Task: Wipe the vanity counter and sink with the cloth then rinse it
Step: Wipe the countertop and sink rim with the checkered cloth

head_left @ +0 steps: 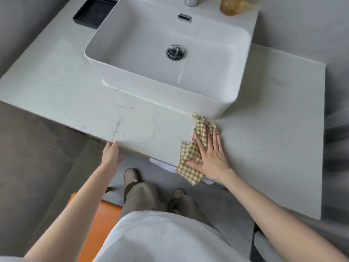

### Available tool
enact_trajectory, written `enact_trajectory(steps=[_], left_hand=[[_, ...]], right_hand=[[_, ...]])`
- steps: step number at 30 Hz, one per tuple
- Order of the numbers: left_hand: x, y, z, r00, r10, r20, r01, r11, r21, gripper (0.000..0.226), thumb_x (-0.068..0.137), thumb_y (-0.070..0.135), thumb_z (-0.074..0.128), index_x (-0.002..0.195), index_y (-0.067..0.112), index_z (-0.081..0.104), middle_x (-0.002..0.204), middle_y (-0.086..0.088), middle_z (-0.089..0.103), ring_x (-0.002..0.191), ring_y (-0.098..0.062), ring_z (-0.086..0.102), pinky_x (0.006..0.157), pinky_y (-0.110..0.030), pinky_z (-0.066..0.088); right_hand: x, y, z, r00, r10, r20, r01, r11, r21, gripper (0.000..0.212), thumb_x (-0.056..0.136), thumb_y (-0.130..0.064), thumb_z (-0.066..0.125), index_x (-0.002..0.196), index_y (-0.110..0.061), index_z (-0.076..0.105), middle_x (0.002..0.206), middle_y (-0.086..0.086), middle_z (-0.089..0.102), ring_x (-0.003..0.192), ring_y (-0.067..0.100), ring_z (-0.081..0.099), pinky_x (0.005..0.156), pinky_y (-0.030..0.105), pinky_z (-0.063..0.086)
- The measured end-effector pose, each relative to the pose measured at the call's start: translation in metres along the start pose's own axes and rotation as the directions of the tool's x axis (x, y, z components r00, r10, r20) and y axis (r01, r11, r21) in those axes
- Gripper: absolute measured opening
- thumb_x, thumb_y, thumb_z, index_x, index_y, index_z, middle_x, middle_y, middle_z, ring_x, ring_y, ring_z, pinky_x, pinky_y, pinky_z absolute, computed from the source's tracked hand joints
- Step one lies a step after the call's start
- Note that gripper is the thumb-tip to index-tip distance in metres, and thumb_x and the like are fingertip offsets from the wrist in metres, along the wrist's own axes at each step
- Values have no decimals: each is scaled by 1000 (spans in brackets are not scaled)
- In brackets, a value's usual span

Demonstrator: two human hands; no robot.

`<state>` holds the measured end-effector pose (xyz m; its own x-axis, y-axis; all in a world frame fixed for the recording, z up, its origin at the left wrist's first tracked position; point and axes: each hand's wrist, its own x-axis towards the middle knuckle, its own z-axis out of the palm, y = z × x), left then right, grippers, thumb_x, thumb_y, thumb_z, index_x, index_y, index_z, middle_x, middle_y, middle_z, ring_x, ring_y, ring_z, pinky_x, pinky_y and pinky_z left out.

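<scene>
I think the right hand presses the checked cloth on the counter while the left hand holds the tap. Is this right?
No. In the head view the left hand touches the front edge of the counter, not the tap. The right hand does press the checked cloth on it.

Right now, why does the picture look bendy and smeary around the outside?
Head view: the wide-angle lens bends the vanity counter; the wall on the right is smeared with blur; the sink, checked cloth and right hand look sharp; the light is soft, with faint shadows.
</scene>
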<state>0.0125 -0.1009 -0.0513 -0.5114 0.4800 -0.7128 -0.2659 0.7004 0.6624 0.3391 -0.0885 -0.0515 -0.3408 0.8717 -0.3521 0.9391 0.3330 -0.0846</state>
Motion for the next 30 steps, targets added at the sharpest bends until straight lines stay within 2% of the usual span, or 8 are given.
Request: enact_trajectory(steps=[5, 11, 14, 20, 25, 30], left_hand=[[9, 20, -25, 999, 14, -52, -16, 999, -43, 49, 98, 25, 44, 145, 20, 31, 147, -2, 38, 124, -24, 48, 96, -39, 48], [42, 54, -78, 999, -14, -46, 7, 989, -148, 43, 97, 28, 46, 139, 15, 41, 141, -3, 47, 120, -26, 52, 97, -41, 48], [68, 72, -112, 1000, -12, -17, 8, 984, -177, 44, 99, 30, 43, 140, 15, 40, 139, -3, 50, 120, -27, 53, 94, -39, 48], [129, 122, -188, 999, 29, 43, -24, 994, -108, 45, 97, 32, 46, 138, 15, 44, 137, 0, 53, 118, -24, 55, 95, -37, 47], [171, 162, -241, 995, 15, 95, -12, 999, -33, 38, 96, 32, 48, 129, 13, 52, 132, -1, 57, 115, -22, 57, 98, -38, 47], [193, 181, -268, 983, -44, 179, 42, 999, 13, 43, 99, 37, 39, 129, 9, 54, 127, -4, 60, 113, -20, 57, 98, -37, 45]], right_hand=[[40, -53, -9, 996, -88, 13, 88, 996, 5, 110, 73, -87, 18, 145, -19, -29, 149, 28, -30, 135, 43, -35, 111, 51, -23], [108, -135, -29, 982, -184, 28, 185, 982, -32, 116, 71, -90, 20, 144, -15, -30, 148, 31, -29, 135, 46, -33, 114, 53, -16], [146, -188, -38, 972, -232, 30, 233, 972, -31, 118, 70, -90, 21, 144, -13, -30, 147, 30, -31, 135, 45, -33, 115, 52, -16], [225, -295, -55, 976, -218, 20, 219, 975, -40, 120, 67, -91, 17, 145, -12, -28, 144, 28, -35, 135, 43, -34, 114, 51, -19], [282, -384, -70, 980, -197, 36, 198, 980, -26, 120, 64, -91, 13, 145, -12, -28, 144, 28, -36, 135, 44, -34, 114, 52, -18], [328, -458, -80, 973, -228, 24, 228, 974, -11, 121, 67, -90, 22, 146, -13, -26, 144, 27, -36, 137, 44, -31, 115, 52, -16]])
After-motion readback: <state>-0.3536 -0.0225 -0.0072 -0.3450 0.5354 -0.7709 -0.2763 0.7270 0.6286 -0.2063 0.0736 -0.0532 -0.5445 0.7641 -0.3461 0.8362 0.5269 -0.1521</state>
